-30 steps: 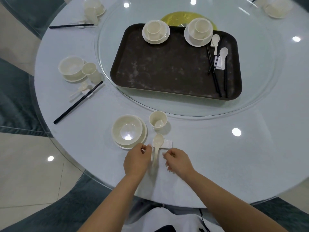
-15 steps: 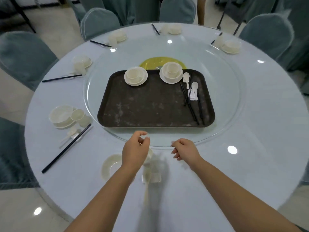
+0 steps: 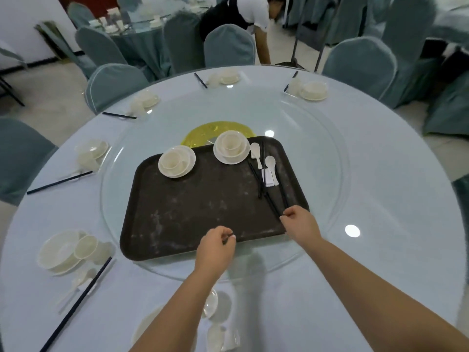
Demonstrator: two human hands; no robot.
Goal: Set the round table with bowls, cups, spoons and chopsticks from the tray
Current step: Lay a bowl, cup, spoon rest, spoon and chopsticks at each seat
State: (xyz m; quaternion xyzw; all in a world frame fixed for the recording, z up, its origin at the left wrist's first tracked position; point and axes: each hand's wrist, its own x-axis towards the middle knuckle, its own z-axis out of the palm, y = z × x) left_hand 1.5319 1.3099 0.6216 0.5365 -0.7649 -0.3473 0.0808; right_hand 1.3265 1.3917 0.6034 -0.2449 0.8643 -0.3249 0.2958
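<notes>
- While the right hand (image 3: 299,224) reaches the near right corner of the tray (image 3: 193,219), its fingertips close on the near ends of the black chopsticks (image 3: 269,199); grip looks like a pinch, not certain.
- Left hand (image 3: 215,246) hovers over the tray's near edge, fingers loosely curled, holding nothing visible.
- Step in hand, judged: fetching chopsticks for the near place setting.
- Still on the tray: two bowls with cups (image 3: 177,161), two spoons (image 3: 270,163).
- Next move calls for lifting one pair clear and laying it on the counter (image 3: 380,250) beside the near bowl.
</notes>
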